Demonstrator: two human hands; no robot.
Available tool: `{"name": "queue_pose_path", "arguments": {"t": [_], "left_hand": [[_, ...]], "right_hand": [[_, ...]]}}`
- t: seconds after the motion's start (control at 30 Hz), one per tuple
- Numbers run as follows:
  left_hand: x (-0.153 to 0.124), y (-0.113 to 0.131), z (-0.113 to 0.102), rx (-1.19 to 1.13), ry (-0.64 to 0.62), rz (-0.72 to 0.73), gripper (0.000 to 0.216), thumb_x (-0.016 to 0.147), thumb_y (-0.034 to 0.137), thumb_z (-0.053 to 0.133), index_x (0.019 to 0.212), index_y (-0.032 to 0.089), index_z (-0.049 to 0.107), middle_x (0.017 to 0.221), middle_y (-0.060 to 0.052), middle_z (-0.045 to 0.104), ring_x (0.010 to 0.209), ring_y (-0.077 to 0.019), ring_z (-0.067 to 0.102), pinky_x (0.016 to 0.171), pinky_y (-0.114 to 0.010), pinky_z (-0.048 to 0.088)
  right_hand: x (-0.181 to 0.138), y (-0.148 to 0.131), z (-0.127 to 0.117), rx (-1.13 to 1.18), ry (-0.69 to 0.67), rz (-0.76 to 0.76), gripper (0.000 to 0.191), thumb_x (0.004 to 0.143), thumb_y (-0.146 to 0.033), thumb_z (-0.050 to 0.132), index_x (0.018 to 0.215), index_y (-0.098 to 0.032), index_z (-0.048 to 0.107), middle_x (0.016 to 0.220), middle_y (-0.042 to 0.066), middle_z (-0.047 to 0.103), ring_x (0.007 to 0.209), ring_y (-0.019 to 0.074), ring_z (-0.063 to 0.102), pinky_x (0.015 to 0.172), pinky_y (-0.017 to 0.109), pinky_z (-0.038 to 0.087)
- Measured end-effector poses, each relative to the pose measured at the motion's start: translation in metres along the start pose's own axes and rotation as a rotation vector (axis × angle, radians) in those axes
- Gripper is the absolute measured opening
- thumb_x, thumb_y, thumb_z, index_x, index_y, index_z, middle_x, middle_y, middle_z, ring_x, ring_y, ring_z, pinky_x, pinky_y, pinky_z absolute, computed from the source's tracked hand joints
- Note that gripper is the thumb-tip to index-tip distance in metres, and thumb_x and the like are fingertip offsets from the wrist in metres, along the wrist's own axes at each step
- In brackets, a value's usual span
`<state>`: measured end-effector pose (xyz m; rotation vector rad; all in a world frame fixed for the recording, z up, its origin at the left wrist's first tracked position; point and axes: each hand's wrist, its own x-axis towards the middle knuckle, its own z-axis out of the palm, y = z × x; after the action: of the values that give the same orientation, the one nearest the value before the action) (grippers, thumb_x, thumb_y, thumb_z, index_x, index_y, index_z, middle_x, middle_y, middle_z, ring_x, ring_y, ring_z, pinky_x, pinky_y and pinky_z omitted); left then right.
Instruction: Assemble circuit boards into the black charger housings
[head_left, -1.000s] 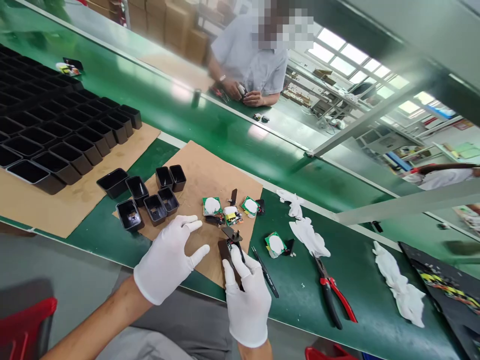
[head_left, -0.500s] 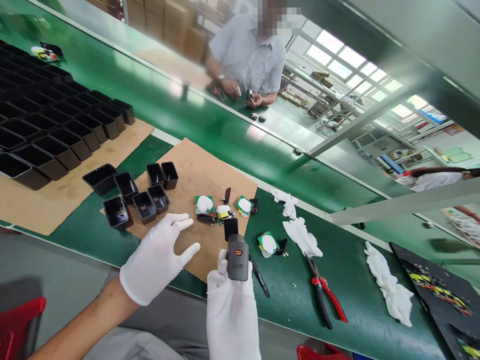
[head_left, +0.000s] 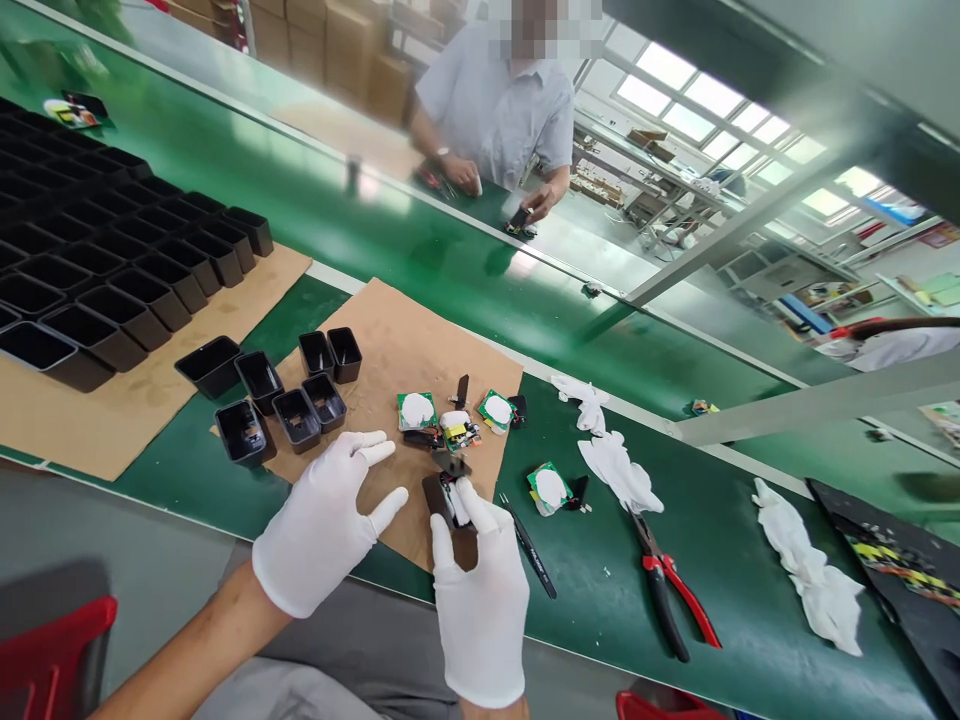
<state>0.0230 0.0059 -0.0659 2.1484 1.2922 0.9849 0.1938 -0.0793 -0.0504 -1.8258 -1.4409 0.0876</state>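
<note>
My left hand point(head_left: 319, 535), in a white glove, is open above the brown cardboard point(head_left: 375, 320), its thumb apart from the fingers, holding nothing. In my white-gloved right hand point(head_left: 484, 600) is a small black plastic case point(head_left: 435, 495), gripped between thumb and fingers. A black flap point(head_left: 451, 463) sticks out at its far end; white material shows inside, and the fingers partly hide it. Just beyond lie green circuit boards with round white pads, such as one board point(head_left: 417, 410) and another point(head_left: 496, 410). Black tweezers point(head_left: 532, 550) lie right of my right hand.
Several black cases point(head_left: 300, 415) stand open-topped at left, near rows of black cases point(head_left: 135, 310). On the right lie red-and-black pliers point(head_left: 667, 590), white gloves point(head_left: 619, 475) and another circuit board point(head_left: 550, 487). Across the bench a person point(head_left: 499, 120) handles a dark part.
My right hand has turned the case over, from its printed end facing me to its inside showing. The left hand stays open. The person opposite has lowered a dark part to the bench.
</note>
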Motion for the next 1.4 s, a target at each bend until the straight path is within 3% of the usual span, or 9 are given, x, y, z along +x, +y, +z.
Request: {"name": "queue_pose_path", "arguments": {"t": [0.13,0.27,0.5,0.63,0.7,0.8,0.97,1.27,1.4], "left_hand": [[-0.002,0.002,-0.001,0.022,-0.034,0.052,0.035,0.099,0.014,0.056,0.133,0.021,0.059,0.126,-0.012,0.071,0.118,-0.031,0.072,0.103,-0.051,0.06],[-0.004,0.005,-0.002,0.028,-0.082,0.11,0.043,0.091,0.019,0.068,0.133,0.024,0.059,0.124,-0.011,0.074,0.115,-0.0341,0.073,0.099,-0.052,0.06],[-0.006,0.004,0.003,0.025,-0.11,0.024,0.074,0.078,0.026,0.088,0.142,0.025,0.05,0.132,-0.014,0.071,0.124,-0.0388,0.07,0.106,-0.058,0.057],[0.001,0.005,-0.001,-0.001,-0.125,-0.024,0.107,0.072,0.024,0.093,0.161,0.023,0.034,0.149,-0.02,0.06,0.136,-0.0428,0.063,0.11,-0.061,0.055],[0.004,0.005,-0.004,-0.079,-0.169,0.039,0.1,0.071,0.019,0.093,0.157,0.027,0.042,0.153,-0.017,0.058,0.14,-0.04,0.061,0.113,-0.058,0.054],[0.004,0.004,-0.005,-0.168,-0.185,0.099,0.065,0.076,0.013,0.089,0.131,0.028,0.06,0.132,-0.009,0.072,0.123,-0.0325,0.071,0.105,-0.051,0.06],[-0.005,0.004,0.003,-0.161,-0.13,0.098,0.037,0.086,0.015,0.08,0.116,0.025,0.061,0.109,-0.008,0.076,0.105,-0.0298,0.075,0.093,-0.048,0.063],[-0.002,0.003,0.003,-0.172,-0.19,0.043,0.034,0.094,0.014,0.068,0.126,0.025,0.059,0.115,-0.008,0.074,0.108,-0.0274,0.075,0.096,-0.047,0.064],[-0.003,-0.001,0.007,-0.169,-0.153,0.01,0.047,0.097,0.018,0.066,0.142,0.024,0.052,0.127,-0.011,0.07,0.122,-0.0299,0.071,0.108,-0.051,0.059]], "right_hand": [[0.008,0.009,-0.001,0.053,-0.078,-0.128,0.047,0.099,-0.013,0.066,0.144,-0.028,0.064,0.12,0.009,0.073,0.109,0.0206,0.074,0.096,0.034,0.063],[0.015,0.011,-0.007,0.167,-0.186,-0.166,0.044,0.098,-0.011,0.066,0.136,-0.032,0.07,0.121,0.005,0.075,0.108,0.0184,0.077,0.094,0.03,0.066],[0.001,0.024,-0.007,0.153,-0.052,-0.075,0.035,0.096,-0.018,0.073,0.13,-0.022,0.068,0.13,0.012,0.079,0.115,0.0249,0.079,0.104,0.041,0.066],[0.006,0.021,-0.01,0.122,-0.108,-0.12,0.032,0.1,-0.011,0.063,0.128,-0.023,0.07,0.127,0.009,0.08,0.122,0.0239,0.076,0.109,0.043,0.063],[0.011,0.018,-0.013,0.126,-0.124,-0.164,0.035,0.101,-0.006,0.056,0.128,-0.024,0.07,0.127,0.006,0.08,0.126,0.021,0.074,0.111,0.039,0.062],[0.01,0.015,-0.012,0.07,-0.052,-0.205,0.039,0.101,-0.005,0.055,0.131,-0.024,0.07,0.133,0.008,0.077,0.125,0.0189,0.074,0.109,0.035,0.061],[-0.003,0.01,-0.001,-0.079,0.062,-0.222,0.042,0.099,-0.006,0.059,0.136,-0.025,0.07,0.134,0.01,0.077,0.118,0.021,0.076,0.104,0.037,0.062],[0.018,0.005,-0.008,0.106,-0.089,-0.247,0.023,0.096,-0.011,0.062,0.115,-0.024,0.064,0.123,0.01,0.078,0.119,0.0229,0.076,0.101,0.039,0.065],[0.022,0.013,-0.01,0.131,-0.12,-0.321,0.038,0.095,-0.016,0.07,0.132,-0.027,0.065,0.116,0.006,0.077,0.105,0.0188,0.079,0.093,0.032,0.068]]}}
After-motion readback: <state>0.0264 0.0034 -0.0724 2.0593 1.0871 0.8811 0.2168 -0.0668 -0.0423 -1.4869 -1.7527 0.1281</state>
